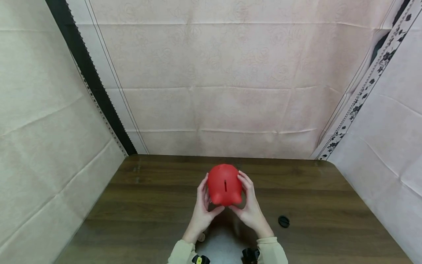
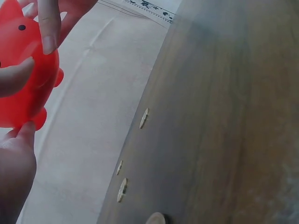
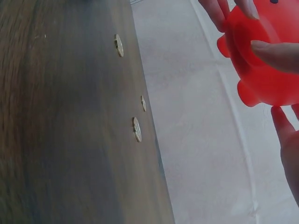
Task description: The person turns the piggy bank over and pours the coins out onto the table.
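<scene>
Both hands hold a red piggy bank (image 1: pixel 219 178) up in front of the body, with its coin slot facing the head camera. My left hand (image 1: pixel 202 209) curls round its left side, the thumb at the lower edge. On the opposite side my right hand (image 1: pixel 250 212) grips it in the same way. The left wrist view shows the piggy bank (image 2: pixel 39 77) with a small black eye and stubby feet, fingers pressed to its body. From the right wrist, the piggy bank (image 3: pixel 252 60) sits between fingertips above and below.
A black round cap (image 1: pixel 284 221) lies on the brown wooden table (image 1: pixel 329 205), right of the hands. Several coins, including one coin (image 2: pixel 144 118) and another coin (image 3: pixel 137 129), lie near the table's edge. Pale patterned cloth (image 1: pixel 230 73) hangs behind and at both sides.
</scene>
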### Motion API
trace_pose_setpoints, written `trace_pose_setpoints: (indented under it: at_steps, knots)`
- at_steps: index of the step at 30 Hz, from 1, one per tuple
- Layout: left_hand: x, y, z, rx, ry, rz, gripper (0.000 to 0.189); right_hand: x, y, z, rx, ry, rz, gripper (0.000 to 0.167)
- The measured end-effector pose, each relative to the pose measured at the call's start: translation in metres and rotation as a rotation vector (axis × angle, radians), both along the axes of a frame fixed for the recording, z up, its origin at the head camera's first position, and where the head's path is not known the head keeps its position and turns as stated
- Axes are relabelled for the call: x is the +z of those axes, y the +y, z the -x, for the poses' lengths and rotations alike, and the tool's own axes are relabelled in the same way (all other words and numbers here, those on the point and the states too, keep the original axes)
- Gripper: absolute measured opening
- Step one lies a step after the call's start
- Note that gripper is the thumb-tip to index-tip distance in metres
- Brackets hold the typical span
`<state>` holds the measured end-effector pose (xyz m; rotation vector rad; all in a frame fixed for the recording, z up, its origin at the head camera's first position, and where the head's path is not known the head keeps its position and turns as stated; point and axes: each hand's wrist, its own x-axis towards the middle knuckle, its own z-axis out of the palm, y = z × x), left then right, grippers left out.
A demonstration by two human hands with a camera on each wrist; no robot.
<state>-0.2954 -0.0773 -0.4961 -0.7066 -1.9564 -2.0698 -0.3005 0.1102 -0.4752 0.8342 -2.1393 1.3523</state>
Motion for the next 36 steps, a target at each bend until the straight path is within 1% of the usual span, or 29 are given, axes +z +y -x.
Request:
trace_pose_setpoints:
  at_steps: [3, 6, 9, 11, 14, 16, 19, 21, 24, 27, 30, 33, 36]
  knots:
    - [0.0000, -0.0013, 0.0006, 0.022, -0.066, 0.031, 0.100, 0.0009, 0.0010, -0.0003, -0.019, -0.004, -0.018, 0.103]
    - [0.0001, -0.0031, 0.0012, 0.055, -0.132, 0.068, 0.098, 0.0025, 0.0021, -0.0016, -0.045, -0.048, -0.055, 0.105]
    - [-0.0006, -0.0041, 0.0015, 0.087, -0.183, 0.098, 0.093, 0.0028, 0.0032, -0.0033, -0.084, -0.123, -0.073, 0.103]
    - [-0.0010, -0.0040, 0.0016, 0.109, -0.215, 0.108, 0.087, 0.0033, 0.0034, -0.0045, -0.128, -0.190, -0.059, 0.099]
    - [-0.0015, -0.0024, 0.0017, 0.133, -0.251, 0.092, 0.077, 0.0044, 0.0026, -0.0048, -0.196, -0.295, -0.019, 0.091]
    - [-0.0015, -0.0008, 0.0015, 0.134, -0.271, 0.069, 0.072, 0.0048, 0.0017, -0.0044, -0.233, -0.359, 0.001, 0.086]
    - [-0.0013, 0.0019, 0.0015, 0.118, -0.300, 0.026, 0.068, 0.0049, 0.0003, -0.0030, -0.262, -0.419, 0.013, 0.082]
    - [-0.0014, 0.0032, 0.0014, 0.108, -0.325, 0.022, 0.067, 0.0043, -0.0001, -0.0024, -0.289, -0.440, 0.017, 0.079]
    - [-0.0014, 0.0034, 0.0011, 0.111, -0.358, 0.040, 0.063, 0.0042, -0.0013, -0.0010, -0.326, -0.448, 0.024, 0.074]
    - [-0.0011, 0.0031, 0.0012, 0.122, -0.362, 0.069, 0.058, 0.0040, -0.0021, -0.0004, -0.364, -0.452, 0.033, 0.066]
    - [-0.0004, 0.0031, 0.0011, 0.133, -0.352, 0.085, 0.054, 0.0043, -0.0019, 0.0005, -0.415, -0.480, 0.040, 0.057]
    - [0.0000, 0.0035, 0.0013, 0.154, -0.339, 0.100, 0.050, 0.0052, -0.0012, 0.0010, -0.486, -0.487, 0.035, 0.049]
    - [-0.0006, 0.0042, 0.0022, 0.192, -0.315, 0.129, 0.046, 0.0052, 0.0001, 0.0010, -0.559, -0.489, 0.011, 0.046]
